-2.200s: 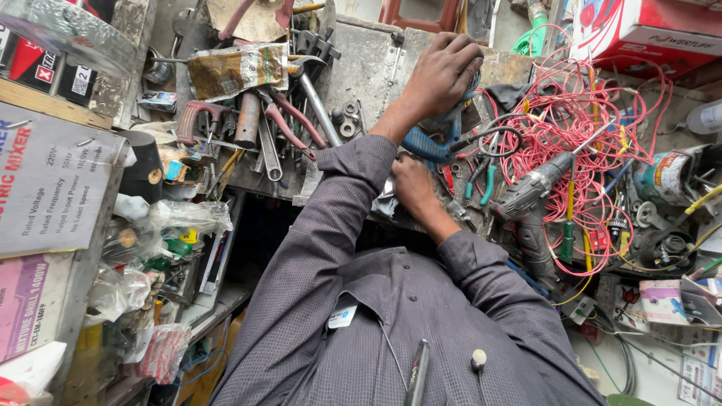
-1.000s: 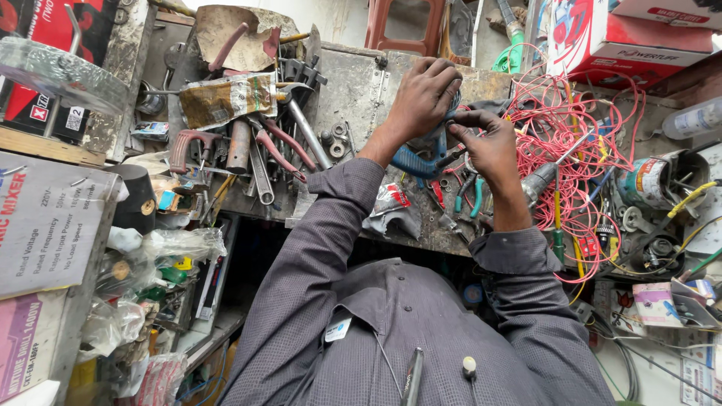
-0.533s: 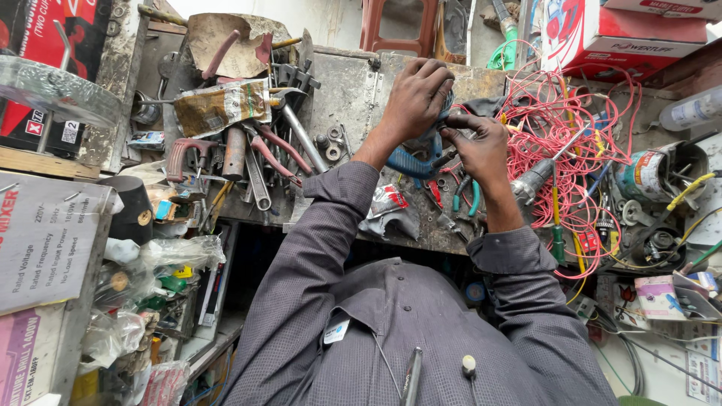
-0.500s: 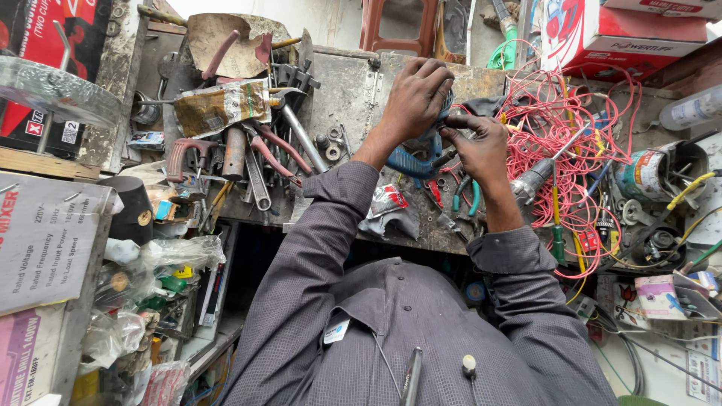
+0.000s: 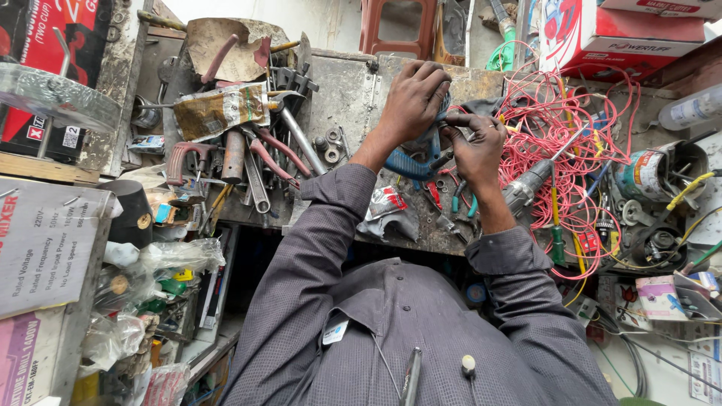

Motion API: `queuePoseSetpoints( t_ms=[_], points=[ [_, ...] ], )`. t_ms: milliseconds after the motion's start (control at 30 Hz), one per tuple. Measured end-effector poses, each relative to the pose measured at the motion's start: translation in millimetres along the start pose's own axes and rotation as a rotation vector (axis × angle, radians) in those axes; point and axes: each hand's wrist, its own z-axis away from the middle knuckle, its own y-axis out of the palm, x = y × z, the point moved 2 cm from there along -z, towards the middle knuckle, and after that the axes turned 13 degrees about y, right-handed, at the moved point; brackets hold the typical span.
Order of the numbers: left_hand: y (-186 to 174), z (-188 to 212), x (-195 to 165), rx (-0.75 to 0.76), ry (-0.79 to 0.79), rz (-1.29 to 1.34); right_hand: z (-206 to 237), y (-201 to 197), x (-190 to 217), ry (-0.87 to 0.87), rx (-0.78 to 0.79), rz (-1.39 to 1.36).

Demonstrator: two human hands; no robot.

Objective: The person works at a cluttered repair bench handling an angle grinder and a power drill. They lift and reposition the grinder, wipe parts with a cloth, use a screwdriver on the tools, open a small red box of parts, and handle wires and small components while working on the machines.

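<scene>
I see the left hand [image 5: 412, 101] clamped over a blue-handled tool [image 5: 410, 163] beside the red wire tangle [image 5: 560, 150], right hand [image 5: 475, 150] pinching its dark tip; loose loops may snag.

My left grip [image 5: 412, 98] and right grip [image 5: 475, 146] are meeting over the middle of the table [image 5: 342, 90], with the handled tool [image 5: 410, 162] lying just beneath them. The pile of pliers and wrenches [image 5: 248, 158] is lying to their left, and the tangle of wires [image 5: 571, 143] is spreading to their right with the power drill [image 5: 526, 188] lying in it. The crumpled packet [image 5: 387, 210] is sitting on the table's near edge, between my forearms.
</scene>
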Motion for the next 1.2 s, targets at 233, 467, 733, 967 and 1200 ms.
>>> queuePoseSetpoints(
  t_ms=[233,467,733,967,1200],
  points=[
    [-0.5,-0.4,-0.1,0.015,0.009,0.017,2.8,6.1,-1.2,0.005,-0.033,0.034],
    [-2.1,-1.2,2.1,0.020,0.018,0.012,3.5,9.3,-0.3,0.029,-0.035,0.094],
    [-2.2,-0.2,1.2,0.022,0.036,0.005,7.1,9.6,3.1,-0.019,-0.036,0.083],
    [-3.0,-0.5,-0.3,0.020,0.036,0.010,10.0,8.1,2.0,-0.005,-0.019,0.029],
    [-4.6,0.6,-1.0,0.018,0.034,0.004,10.2,13.4,-6.3,0.021,-0.029,0.013]
  ],
)
